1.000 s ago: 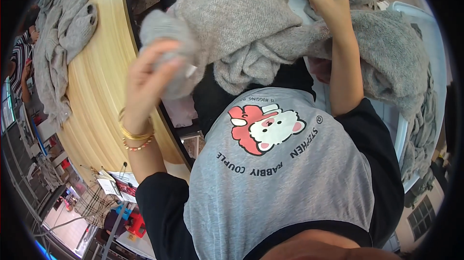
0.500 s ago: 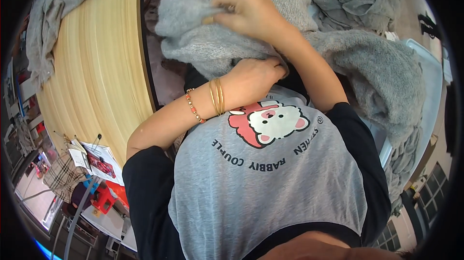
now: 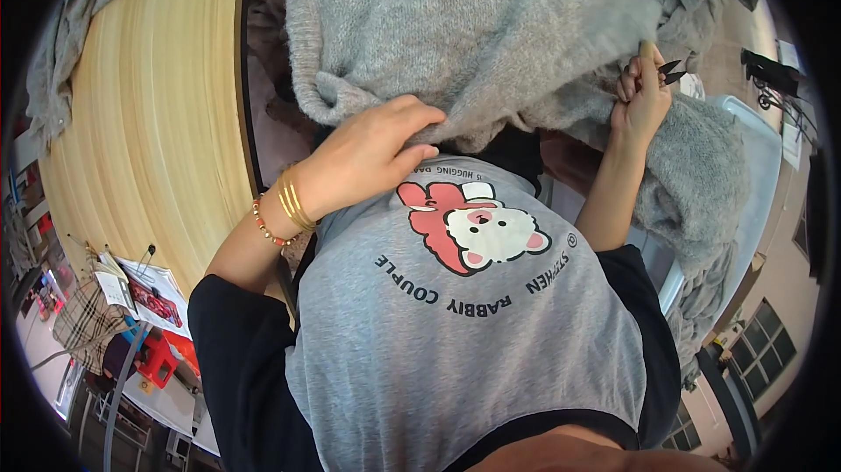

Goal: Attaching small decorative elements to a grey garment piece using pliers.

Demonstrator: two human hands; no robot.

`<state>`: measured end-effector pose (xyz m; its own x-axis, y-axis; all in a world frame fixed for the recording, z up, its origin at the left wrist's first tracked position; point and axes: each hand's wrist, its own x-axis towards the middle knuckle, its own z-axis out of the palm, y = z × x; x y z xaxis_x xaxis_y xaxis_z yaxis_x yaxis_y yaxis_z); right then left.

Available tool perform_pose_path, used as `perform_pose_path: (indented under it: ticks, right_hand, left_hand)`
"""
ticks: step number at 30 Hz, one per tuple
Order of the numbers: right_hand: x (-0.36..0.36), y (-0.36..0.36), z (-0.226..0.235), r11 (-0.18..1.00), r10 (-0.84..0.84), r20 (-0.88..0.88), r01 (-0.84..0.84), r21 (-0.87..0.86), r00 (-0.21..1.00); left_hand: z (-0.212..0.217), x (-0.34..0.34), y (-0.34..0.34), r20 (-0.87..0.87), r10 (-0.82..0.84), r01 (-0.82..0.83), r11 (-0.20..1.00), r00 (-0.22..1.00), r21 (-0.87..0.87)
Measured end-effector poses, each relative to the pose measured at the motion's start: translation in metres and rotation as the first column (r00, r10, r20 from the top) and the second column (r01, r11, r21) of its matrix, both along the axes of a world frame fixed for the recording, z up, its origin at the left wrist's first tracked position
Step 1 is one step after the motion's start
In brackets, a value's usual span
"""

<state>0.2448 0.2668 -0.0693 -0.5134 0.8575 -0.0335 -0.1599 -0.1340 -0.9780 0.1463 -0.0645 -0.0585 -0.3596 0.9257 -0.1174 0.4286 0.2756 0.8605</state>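
A fuzzy grey knit garment lies bunched across my lap, with its ribbed edge toward the left. My left hand, wearing gold bangles and a beaded bracelet, is closed on the near edge of the knit between thumb and fingers. Out to the right, my right hand pinches another part of the garment and lifts it in a stretched fold. Dark thread snips stick out of the right hand, two pointed blades showing; their handle is hidden in the palm.
A wood-grain table stands at my left, with another grey knit piece over its far corner. On the right, a pale blue plastic bin holds more grey knit. Papers hang beside the table's near edge.
My right hand has swung from above the left forearm out to the right, pulling the knit along; the snips now show. My left hand has moved left and the garment is spread wider.
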Motion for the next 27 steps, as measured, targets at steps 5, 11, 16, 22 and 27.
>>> perform_pose_path:
  ticks: [5,11,16,22,27]
  right_hand:
    - [-0.015,-0.016,-0.003,0.956,0.01,0.049,-0.024,0.293,0.999]
    - [-0.08,-0.072,0.016,0.564,0.476,0.393,-0.616,0.55,0.787]
    - [-0.1,-0.071,-0.011,0.342,0.42,0.692,-0.809,0.478,0.587]
    - [-0.034,-0.015,0.019,0.783,0.593,0.016,-0.582,0.222,0.805]
    - [0.038,0.023,0.045,0.749,0.659,-0.093,-0.639,0.175,0.746]
  left_hand:
    - [0.015,-0.033,-0.008,-0.224,0.473,-0.46,0.881,0.852,0.11]
    - [-0.015,-0.063,-0.025,-0.556,0.549,-0.556,0.812,0.624,0.179]
    - [0.003,-0.047,-0.024,-0.324,0.405,-0.488,0.839,0.855,-0.24]
    - [0.006,-0.022,-0.031,-0.129,0.39,-0.41,0.845,0.912,-0.343]
    - [-0.003,-0.011,-0.035,-0.3,0.355,-0.434,0.863,0.885,-0.259]
